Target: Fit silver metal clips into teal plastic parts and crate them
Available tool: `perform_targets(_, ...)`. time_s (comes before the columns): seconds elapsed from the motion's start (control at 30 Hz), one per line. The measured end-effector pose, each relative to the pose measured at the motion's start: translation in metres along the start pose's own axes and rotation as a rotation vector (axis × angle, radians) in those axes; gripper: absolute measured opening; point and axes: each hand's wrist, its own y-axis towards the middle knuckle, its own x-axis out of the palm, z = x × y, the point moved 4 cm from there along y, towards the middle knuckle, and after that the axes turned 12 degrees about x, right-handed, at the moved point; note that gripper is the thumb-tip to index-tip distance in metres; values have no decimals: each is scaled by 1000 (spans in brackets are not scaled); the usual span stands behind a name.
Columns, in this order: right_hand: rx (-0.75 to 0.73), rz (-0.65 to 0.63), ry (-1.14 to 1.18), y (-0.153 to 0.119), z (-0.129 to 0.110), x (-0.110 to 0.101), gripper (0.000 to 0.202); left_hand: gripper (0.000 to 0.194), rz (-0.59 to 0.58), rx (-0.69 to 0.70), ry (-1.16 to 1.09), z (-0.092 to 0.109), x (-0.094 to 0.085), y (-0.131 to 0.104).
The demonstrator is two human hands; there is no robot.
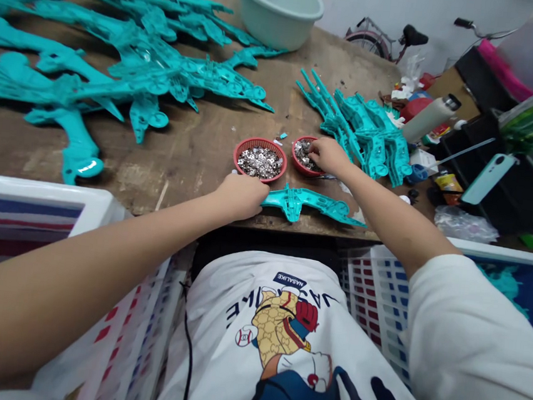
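Observation:
My left hand [242, 198] is closed on the left end of a teal plastic part [311, 202], which lies flat along the table's front edge. My right hand [330, 156] reaches into a small red basket [294, 158] of tiny metal pieces. Its fingertips are pinched together among the pieces, and whatever they grip is too small to make out. Just left of it stands a second red basket [236, 159], filled with shiny small metal clips [261, 160]; my left hand is right in front of that one.
Teal parts [133, 67] lie heaped at the left, with a smaller row [372, 131] at the right. A pale basin [276, 6] stands at the back. White crates [97, 199] flank my lap. A bottle [429, 118] and a phone [490, 177] are among clutter at the right.

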Motion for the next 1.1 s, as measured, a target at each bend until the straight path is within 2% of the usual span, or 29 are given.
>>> perform_targets(0.17, -31, -23, -16, 1, 0, 0, 28, 35, 3, 13, 7, 0, 1, 1)
perform_targets(0.47, 5, 9, 34, -5, 10, -17, 32, 36, -3, 11, -14, 0, 0, 0)
perform_targets(0.8, -53, -75, -87, 1, -2, -2, 27, 34, -3, 16, -10, 1, 1, 0)
perform_targets(1.0, -57, -78, -77, 5, 6, -10, 27, 34, 6, 11, -17, 0, 0, 0)
perform_targets(1.1, -54, -85, -45, 3, 7, -7, 24, 34, 3, 20, -20, 0, 1, 1)
